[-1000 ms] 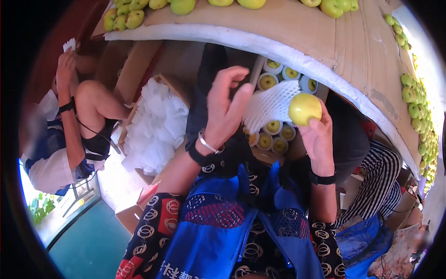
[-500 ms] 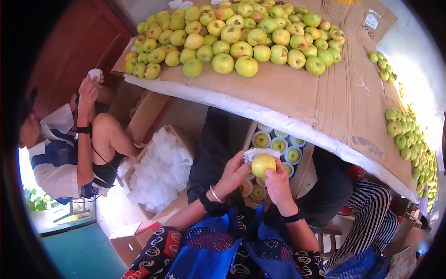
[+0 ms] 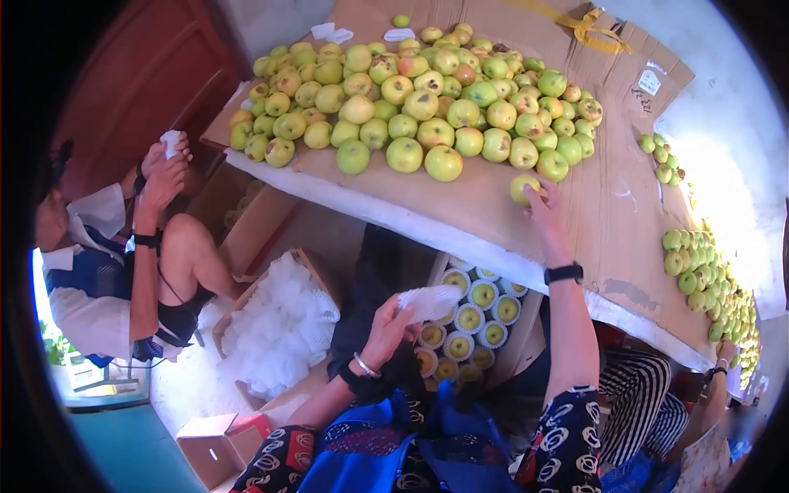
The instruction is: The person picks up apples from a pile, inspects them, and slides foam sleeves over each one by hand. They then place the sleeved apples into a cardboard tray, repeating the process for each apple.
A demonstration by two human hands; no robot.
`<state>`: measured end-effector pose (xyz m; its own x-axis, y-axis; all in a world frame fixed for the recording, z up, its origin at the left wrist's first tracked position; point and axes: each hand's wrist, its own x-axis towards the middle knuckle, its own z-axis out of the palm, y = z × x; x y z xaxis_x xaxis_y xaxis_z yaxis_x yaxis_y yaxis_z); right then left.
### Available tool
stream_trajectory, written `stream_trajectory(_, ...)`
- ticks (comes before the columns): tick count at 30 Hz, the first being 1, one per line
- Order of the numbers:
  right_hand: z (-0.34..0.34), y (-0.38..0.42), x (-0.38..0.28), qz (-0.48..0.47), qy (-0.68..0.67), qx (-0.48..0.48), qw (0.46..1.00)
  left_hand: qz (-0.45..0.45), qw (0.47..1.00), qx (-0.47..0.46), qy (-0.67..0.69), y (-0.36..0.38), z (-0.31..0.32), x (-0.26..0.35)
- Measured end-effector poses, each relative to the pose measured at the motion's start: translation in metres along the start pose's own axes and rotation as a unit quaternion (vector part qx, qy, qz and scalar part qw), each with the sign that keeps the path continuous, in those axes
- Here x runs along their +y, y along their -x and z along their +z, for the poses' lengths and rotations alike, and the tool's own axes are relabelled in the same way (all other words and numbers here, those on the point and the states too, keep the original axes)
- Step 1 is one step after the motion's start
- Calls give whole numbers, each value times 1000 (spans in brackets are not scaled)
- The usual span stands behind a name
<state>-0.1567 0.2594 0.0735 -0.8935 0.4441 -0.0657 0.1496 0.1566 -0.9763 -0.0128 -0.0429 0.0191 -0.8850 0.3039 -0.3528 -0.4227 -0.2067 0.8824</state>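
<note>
Fingers (image 3: 536,195) of the right hand (image 3: 544,215) rested curled on 1 yellow-green apple (image 3: 523,188) at the near edge of the apple pile (image 3: 419,99) on the cardboard-covered worktop (image 3: 608,205); whether they had fully closed round it cannot be told. The left hand (image 3: 386,324) stayed low, its fingers clamped on a white foam net (image 3: 429,301) just above the box (image 3: 477,316).

Change since half a second earlier: the 2 hands had been together over the box, the right holding an apple against the net. They had since parted, the right arm stretched up onto the worktop and the net remained in the left hand without fruit in it. By appearance, 1 wrapping cycle had ended, or the fruit had been set back, and another apple was being taken; which of these, the pictures do not settle.

Containers: the box under the worktop edge held apples in white net sleeves, packed close in rows, stalk ends upward. A carton (image 3: 279,329) to its left was heaped with loose empty nets. A small closed carton (image 3: 209,448) lay on the floor nearby.

Another person (image 3: 107,271) sat at the left, both hands raised round something white. More apples (image 3: 707,271) lay along the worktop's right side.
</note>
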Motion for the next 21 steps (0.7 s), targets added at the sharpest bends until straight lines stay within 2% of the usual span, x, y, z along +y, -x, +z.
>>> stream_trajectory(1, 1, -11, 2, -4, 5, 6, 1000, -14, 1000, 0, -14, 1, -5, -2)
stream_trajectory(3, 3, -32, 10, -50, 127, 6, 991, -35, 999, 1, -26, 1, -16, -7)
stream_trajectory(4, 2, -39, 14, -50, 131, 10, 990, -36, 999, -4, -23, 0, -18, -10)
stream_trajectory(6, 7, -44, 10, -187, 267, 76, 942, -45, 997, 19, 51, -1, -23, -12)
stream_trajectory(7, 8, -43, 9, -189, 267, 77, 942, -70, 993, 12, 92, -2, -26, -10)
stream_trajectory(9, 13, -17, -23, -377, 431, 168, 802, -66, 989, 16, 134, -6, -28, -9)
stream_trajectory(10, 19, -7, -39, -377, 434, 167, 801, -66, 982, 21, 174, -7, -27, -10)
stream_trajectory(12, 45, 13, -62, -339, 330, -70, 878, -87, 973, 23, 215, -11, -27, -11)
stream_trajectory(13, 68, 10, -58, -314, 327, -74, 888, -104, 961, 27, 254, -12, -28, -10)
stream_trajectory(15, 101, 7, -59, -293, 323, -79, 896, -103, 971, 38, 212, -15, -28, -15)
stream_trajectory(17, 118, 8, -67, -151, 379, -94, 908, -98, 979, 54, 170, -15, -34, -20)
stream_trajectory(19, 132, -1, -57, -148, 368, -95, 913, -68, 996, 33, 53, -10, -43, -21)
stream_trajectory(21, 138, -4, -47, -142, 358, -94, 918, -57, 996, 46, 47, -4, -44, -21)
